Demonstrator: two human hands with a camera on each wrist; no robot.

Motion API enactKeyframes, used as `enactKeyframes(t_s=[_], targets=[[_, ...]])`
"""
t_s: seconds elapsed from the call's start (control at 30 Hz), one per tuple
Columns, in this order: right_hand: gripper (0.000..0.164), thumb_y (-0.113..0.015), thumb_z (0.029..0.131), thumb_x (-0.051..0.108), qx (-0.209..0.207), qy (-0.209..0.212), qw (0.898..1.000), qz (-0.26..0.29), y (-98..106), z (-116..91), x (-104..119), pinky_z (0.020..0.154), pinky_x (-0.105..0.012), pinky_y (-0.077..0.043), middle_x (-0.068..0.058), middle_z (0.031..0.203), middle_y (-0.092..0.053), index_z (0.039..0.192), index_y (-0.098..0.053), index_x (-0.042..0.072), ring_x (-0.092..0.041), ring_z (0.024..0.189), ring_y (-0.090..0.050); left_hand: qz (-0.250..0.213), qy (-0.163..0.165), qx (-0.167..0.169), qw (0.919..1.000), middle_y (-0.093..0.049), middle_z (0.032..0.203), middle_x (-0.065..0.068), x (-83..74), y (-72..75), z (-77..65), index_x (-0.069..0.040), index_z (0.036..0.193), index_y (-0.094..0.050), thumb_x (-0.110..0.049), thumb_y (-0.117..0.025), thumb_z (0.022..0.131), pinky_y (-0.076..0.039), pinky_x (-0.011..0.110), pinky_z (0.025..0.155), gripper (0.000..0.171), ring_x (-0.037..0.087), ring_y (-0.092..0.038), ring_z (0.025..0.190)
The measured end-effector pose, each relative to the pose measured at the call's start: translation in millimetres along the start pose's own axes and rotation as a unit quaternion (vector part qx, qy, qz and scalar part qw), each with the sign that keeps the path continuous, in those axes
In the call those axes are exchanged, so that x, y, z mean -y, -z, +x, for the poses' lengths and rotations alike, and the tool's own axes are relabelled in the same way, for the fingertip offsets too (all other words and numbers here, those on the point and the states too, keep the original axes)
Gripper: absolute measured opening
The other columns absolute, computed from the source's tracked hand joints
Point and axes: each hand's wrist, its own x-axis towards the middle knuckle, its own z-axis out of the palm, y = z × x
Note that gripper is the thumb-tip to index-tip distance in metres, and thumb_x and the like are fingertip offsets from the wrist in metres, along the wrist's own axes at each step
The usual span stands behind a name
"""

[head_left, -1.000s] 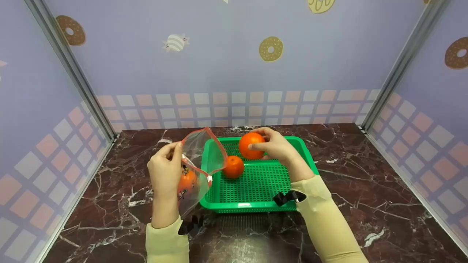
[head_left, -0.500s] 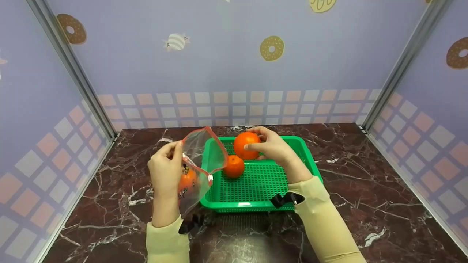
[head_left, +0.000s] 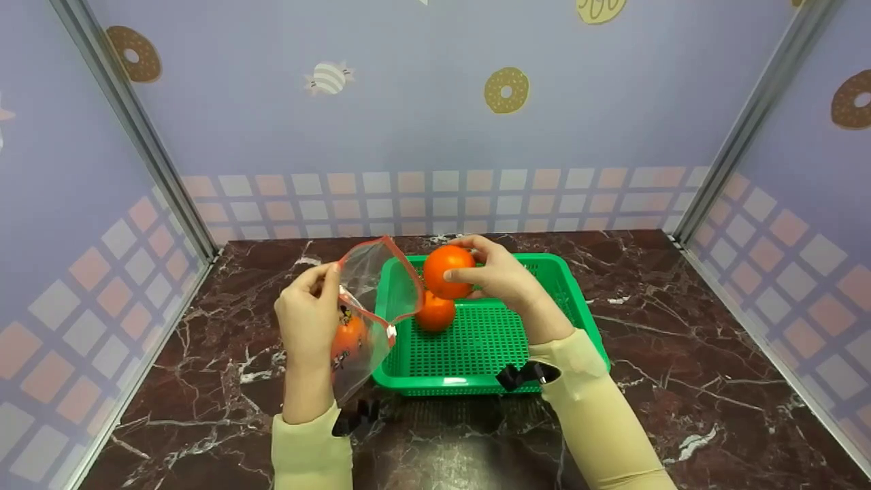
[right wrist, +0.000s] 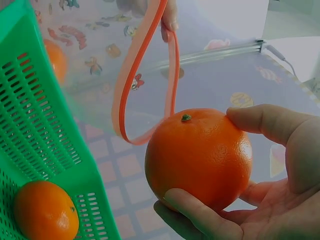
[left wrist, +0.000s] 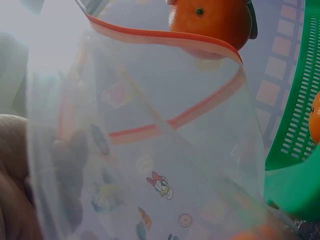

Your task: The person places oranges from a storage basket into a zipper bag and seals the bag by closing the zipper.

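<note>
My left hand [head_left: 309, 313] pinches the rim of a clear zip bag [left wrist: 165, 165] with a red edge, a white slider and cartoon prints. The bag's mouth gapes toward the right, and an orange [head_left: 348, 337] lies inside it. With thumb and fingers curled round it, my right hand [head_left: 500, 275] holds another orange [right wrist: 197, 157] above the green basket [head_left: 490, 388], just right of the bag's mouth. In the right wrist view its green stem end faces up. A further orange [head_left: 435, 314] sits in the basket's left part, partly covered by the held one in the head view.
The basket stands on a dark marbled tabletop [head_left: 680, 354]. Patterned wall panels [head_left: 435, 122] enclose the back and both sides, joined by metal corner posts [head_left: 136, 136]. A black strap [head_left: 527, 376] hangs at the right wrist.
My right hand has moved left with its orange, closer to the bag's mouth and now over part of the orange in the basket. The left hand and bag have hardly moved.
</note>
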Motion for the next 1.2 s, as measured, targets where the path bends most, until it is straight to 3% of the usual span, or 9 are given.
enactKeyframes(t_s=[0.23, 0.57, 0.87, 1.2], targets=[[0.057, -0.078, 0.09, 0.024, 0.008, 0.013, 1.0, -0.007, -6.9, -1.9, 5.0, 0.077, -0.036, -0.062, -0.015, 0.137, -0.058, 0.143, -0.055, 0.021, -0.031, 0.112, -0.066, -0.005, -0.009, -0.002, 1.0, -0.063, 0.062, 0.005, 0.6, 0.0, 0.2, -0.003, 0.102, -0.081, -0.019, -0.069, 0.1, -0.03, 0.016, 0.046, 0.021, -0.003, -0.037, 0.041], [0.055, -0.077, 0.091, 0.023, 0.023, 0.02, 0.999, -0.009, -18.0, -3.4, 14.8, 0.084, -0.046, -0.062, -0.015, 0.136, -0.057, 0.142, -0.056, 0.023, -0.032, 0.112, -0.067, -0.008, -0.005, -0.003, 0.9999, -0.062, 0.061, 0.004, 0.8, 0.8, -0.2, -0.003, 0.102, -0.081, -0.02, -0.069, 0.1, -0.032, 0.015, 0.045, 0.021, -0.004, -0.04, 0.04], [0.056, -0.078, 0.09, 0.022, 0.035, 0.025, 0.999, -0.008, -27.6, -4.6, 23.1, 0.078, -0.037, -0.06, -0.013, 0.135, -0.058, 0.141, -0.057, 0.024, -0.029, 0.106, -0.066, -0.002, 0.0, 0.002, 1.0, -0.064, 0.064, 0.006, -0.3, 0.9, 0.1, -0.004, 0.103, -0.081, -0.02, -0.069, 0.1, -0.03, 0.015, 0.045, 0.021, -0.003, -0.037, 0.041], [0.055, -0.078, 0.089, 0.02, 0.048, 0.036, 0.998, -0.005, -42.2, -3.2, 29.0, 0.086, -0.046, -0.062, -0.012, 0.134, -0.059, 0.14, -0.058, 0.024, -0.03, 0.112, -0.065, 0.001, 0.0, -0.004, 1.0, -0.069, 0.067, 0.01, 0.0, 0.6, 1.6, -0.005, 0.1, -0.082, -0.018, -0.07, 0.099, -0.031, 0.015, 0.047, 0.018, -0.004, -0.038, 0.044]])
